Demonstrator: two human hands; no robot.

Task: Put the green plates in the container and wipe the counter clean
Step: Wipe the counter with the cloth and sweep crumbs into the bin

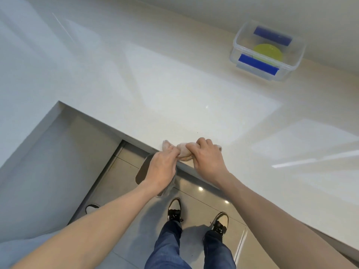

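A pale, bunched-up cloth point(181, 150) lies at the front edge of the glossy white counter point(174, 84). My left hand point(163, 169) grips its left end, just past the counter edge. My right hand point(207, 158) is closed over its right part, resting on the counter. A green plate point(269, 52) lies inside a clear plastic container point(267, 52) with blue clips at the far right of the counter, near the wall. Whether more than one plate is stacked in it cannot be told.
The counter is L-shaped, with its inner corner point(59, 102) at the left. A dark object point(142, 171) shows below the edge under my left hand. My legs and two shoes stand on the grey tiled floor point(194, 195); another shoe tip point(91, 208) shows at left.
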